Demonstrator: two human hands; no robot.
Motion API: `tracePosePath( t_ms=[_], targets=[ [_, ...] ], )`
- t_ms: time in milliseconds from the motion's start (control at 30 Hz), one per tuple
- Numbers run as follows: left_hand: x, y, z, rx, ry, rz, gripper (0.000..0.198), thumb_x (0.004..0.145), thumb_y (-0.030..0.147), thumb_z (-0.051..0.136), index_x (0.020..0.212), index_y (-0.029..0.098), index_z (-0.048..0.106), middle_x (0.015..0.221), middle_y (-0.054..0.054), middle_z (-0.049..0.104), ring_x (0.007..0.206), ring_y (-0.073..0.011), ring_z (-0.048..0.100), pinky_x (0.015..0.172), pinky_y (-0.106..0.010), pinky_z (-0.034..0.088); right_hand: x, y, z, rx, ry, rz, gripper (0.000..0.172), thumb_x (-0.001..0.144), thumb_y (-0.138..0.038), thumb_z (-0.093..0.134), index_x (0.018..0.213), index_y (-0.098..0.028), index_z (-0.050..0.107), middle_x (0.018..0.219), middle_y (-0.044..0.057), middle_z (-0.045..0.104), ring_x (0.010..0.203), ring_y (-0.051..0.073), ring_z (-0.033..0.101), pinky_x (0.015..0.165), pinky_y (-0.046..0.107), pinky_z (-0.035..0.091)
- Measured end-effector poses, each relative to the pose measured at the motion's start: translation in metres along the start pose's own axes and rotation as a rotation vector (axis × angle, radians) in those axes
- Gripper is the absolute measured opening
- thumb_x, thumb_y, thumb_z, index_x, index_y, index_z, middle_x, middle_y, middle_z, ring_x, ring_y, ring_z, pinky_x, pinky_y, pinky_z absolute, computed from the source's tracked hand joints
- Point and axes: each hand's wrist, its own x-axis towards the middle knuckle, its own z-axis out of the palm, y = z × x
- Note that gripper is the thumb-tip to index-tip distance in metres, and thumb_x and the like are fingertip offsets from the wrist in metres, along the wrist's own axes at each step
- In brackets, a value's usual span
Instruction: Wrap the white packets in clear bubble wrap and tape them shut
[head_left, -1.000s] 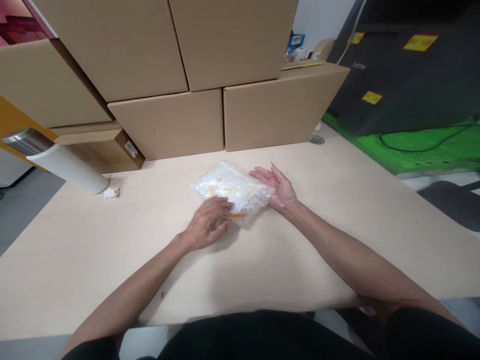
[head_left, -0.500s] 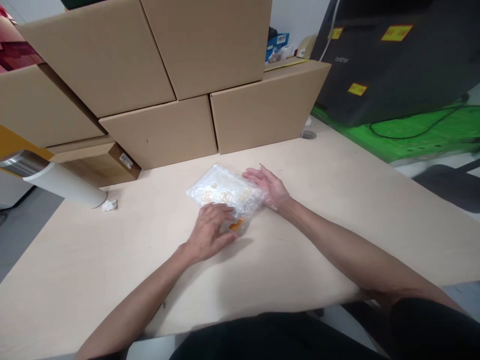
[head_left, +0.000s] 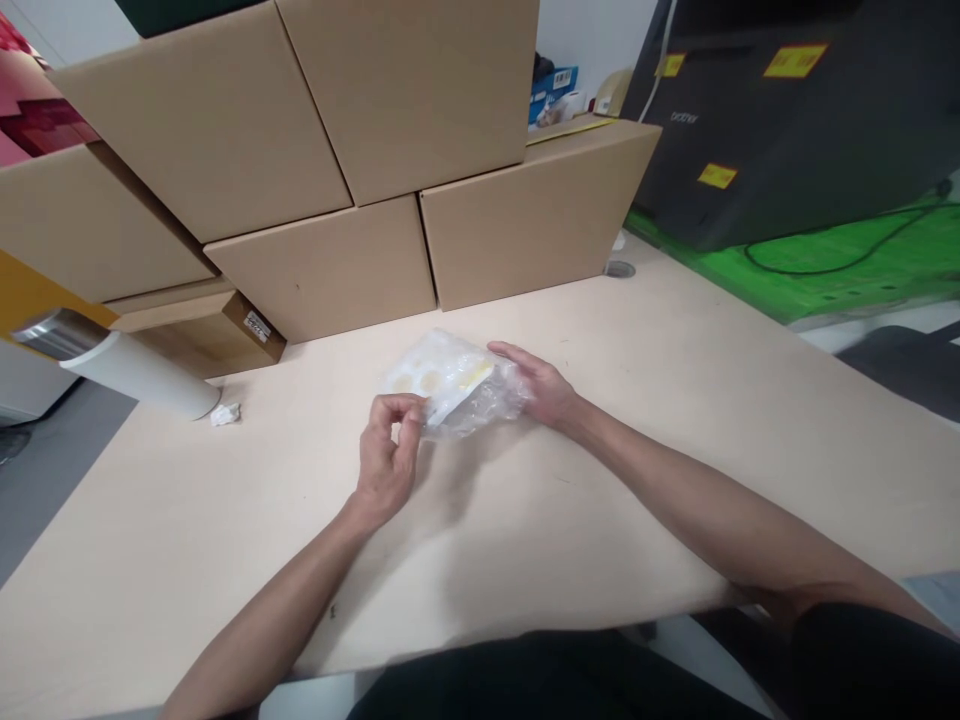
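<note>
A clear bubble-wrap pouch (head_left: 487,405) is held a little above the table, with a flat white item bearing pale yellow round marks (head_left: 431,380) inside it. My left hand (head_left: 390,450) pinches the near left corner of the pouch between thumb and curled index finger. At the pouch's right end my right hand (head_left: 551,388) grips the crinkled plastic; the thumb and some fingers are partly hidden behind it. The pouch is tilted, and its near side looks loose and crumpled.
Stacked cardboard boxes (head_left: 322,270) line the back of the table (head_left: 262,530). At the left stand a white bottle with a steel cap (head_left: 142,370) and a crumpled white scrap (head_left: 225,413). A dark machine (head_left: 750,130) is beyond the table at the right.
My left hand has gone from resting spread on the pouch to pinching its corner. The pouch's near side has been lifted and tilted, and my right hand has closed on its right end.
</note>
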Motion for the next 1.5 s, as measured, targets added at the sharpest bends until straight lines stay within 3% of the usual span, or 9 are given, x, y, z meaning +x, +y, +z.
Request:
tracePosePath(
  t_ms=[200, 400, 567, 700, 800, 967, 1133, 1333, 1500],
  targets=[
    [0.005, 0.003, -0.004, -0.118, 0.105, -0.054, 0.013, 0.099, 0.033, 0.054, 0.097, 0.020, 0.056, 0.101, -0.006, 0.068, 0.091, -0.0156, 0.064, 0.080, -0.029, 0.049, -0.005, -0.001, 0.003, 0.040, -0.050, 0.108, 0.042, 0.068, -0.027, 0.075, 0.110, -0.024, 0.066, 0.117, 0.005, 0.071, 0.105, 0.024, 0.066, 0.094, 0.037, 0.052],
    [-0.009, 0.000, -0.009, 0.258, -0.215, 0.011, 0.011, 0.099, 0.029, 0.048, 0.102, 0.021, 0.054, 0.104, -0.009, 0.070, 0.090, -0.0205, 0.066, 0.079, -0.035, 0.051, -0.009, 0.006, 0.010, -0.070, -0.074, 0.090, 0.067, 0.059, -0.022, 0.084, 0.121, -0.024, 0.059, 0.142, 0.010, 0.057, 0.125, 0.029, 0.058, 0.104, 0.043, 0.048],
    [-0.014, 0.001, 0.007, 0.736, -0.289, 0.336, 0.065, 0.083, 0.045, 0.068, 0.135, 0.015, 0.045, 0.125, -0.022, 0.058, 0.109, -0.0361, 0.059, 0.084, -0.050, 0.051, -0.022, 0.010, 0.026, -0.162, -0.175, 0.009, 0.067, 0.066, -0.035, 0.085, 0.127, -0.025, 0.058, 0.144, 0.011, 0.055, 0.131, 0.028, 0.053, 0.110, 0.046, 0.042],
    [-0.006, 0.007, 0.012, 0.819, -0.306, 0.391, 0.028, 0.093, 0.025, 0.054, 0.121, 0.020, 0.059, 0.111, -0.015, 0.064, 0.087, -0.0264, 0.063, 0.072, -0.039, 0.051, -0.028, 0.011, 0.033, -0.204, -0.180, -0.073, 0.066, 0.066, -0.039, 0.086, 0.125, -0.025, 0.059, 0.139, 0.010, 0.059, 0.130, 0.027, 0.054, 0.111, 0.044, 0.041],
    [0.000, 0.012, -0.004, 0.600, -0.190, 0.378, 0.018, 0.095, 0.016, 0.048, 0.104, 0.021, 0.063, 0.093, -0.007, 0.067, 0.082, -0.0195, 0.064, 0.070, -0.029, 0.050, -0.027, 0.012, 0.032, -0.202, -0.126, -0.075, 0.064, 0.066, -0.037, 0.086, 0.123, -0.024, 0.061, 0.136, 0.010, 0.061, 0.130, 0.027, 0.054, 0.110, 0.044, 0.041],
    [0.000, 0.013, -0.056, 0.202, 0.287, 0.039, 0.007, 0.090, 0.027, 0.061, 0.095, 0.022, 0.063, 0.084, 0.000, 0.064, 0.070, -0.0136, 0.060, 0.067, -0.025, 0.048, -0.024, 0.010, 0.029, -0.199, -0.031, -0.050, 0.056, 0.064, -0.032, 0.086, 0.116, -0.025, 0.066, 0.135, 0.009, 0.061, 0.134, 0.026, 0.049, 0.107, 0.041, 0.044],
    [-0.029, -0.003, -0.091, -0.142, 0.532, -0.191, 0.028, 0.076, 0.031, 0.079, 0.093, 0.022, 0.059, 0.083, 0.003, 0.060, 0.068, -0.0101, 0.056, 0.063, -0.021, 0.046, -0.028, 0.001, 0.030, -0.254, -0.070, -0.049, 0.043, 0.069, -0.035, 0.083, 0.109, -0.025, 0.070, 0.122, 0.006, 0.068, 0.110, 0.023, 0.063, 0.093, 0.037, 0.050],
    [-0.085, -0.012, -0.105, -0.256, 0.595, -0.402, 0.046, 0.079, 0.030, 0.076, 0.119, 0.031, 0.053, 0.079, 0.005, 0.058, 0.058, -0.0083, 0.053, 0.056, -0.020, 0.046, -0.031, -0.005, 0.030, -0.387, -0.054, -0.029, 0.031, 0.069, -0.046, 0.081, 0.082, -0.020, 0.073, 0.077, 0.002, 0.067, 0.071, 0.016, 0.060, 0.064, 0.030, 0.047],
    [-0.110, -0.010, -0.107, -0.059, 0.603, -0.416, 0.040, 0.085, 0.041, 0.070, 0.120, 0.027, 0.057, 0.100, -0.003, 0.066, 0.078, -0.0148, 0.065, 0.066, -0.025, 0.053, -0.041, -0.010, 0.051, -0.369, -0.100, 0.040, 0.052, 0.073, -0.060, 0.074, 0.109, -0.023, 0.069, 0.112, 0.010, 0.069, 0.091, 0.023, 0.065, 0.070, 0.034, 0.051]
  ],
)
